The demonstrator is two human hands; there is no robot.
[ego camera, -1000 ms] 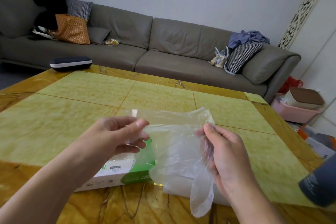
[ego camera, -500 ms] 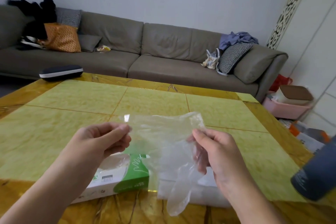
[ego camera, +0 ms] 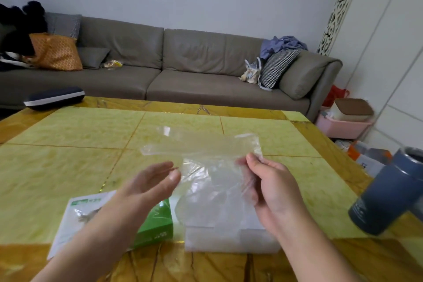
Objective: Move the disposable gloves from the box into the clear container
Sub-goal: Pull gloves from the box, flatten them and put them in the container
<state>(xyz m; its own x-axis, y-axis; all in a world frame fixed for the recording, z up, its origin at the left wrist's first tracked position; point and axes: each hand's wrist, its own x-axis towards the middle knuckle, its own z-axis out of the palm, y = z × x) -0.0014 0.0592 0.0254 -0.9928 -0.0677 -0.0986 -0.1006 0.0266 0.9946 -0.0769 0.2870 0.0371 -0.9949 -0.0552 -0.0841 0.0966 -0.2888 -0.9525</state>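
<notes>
The right hand [ego camera: 272, 188] is pinching a clear disposable glove [ego camera: 212, 167] above the clear container [ego camera: 231, 238]; the left hand [ego camera: 148, 183] is hovering spread over the glove box [ego camera: 151, 229].

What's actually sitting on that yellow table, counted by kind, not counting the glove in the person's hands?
Glove box: 1
Clear container: 1
Dark blue tumbler: 1
Dark case with a white stripe: 1
Total: 4
</notes>
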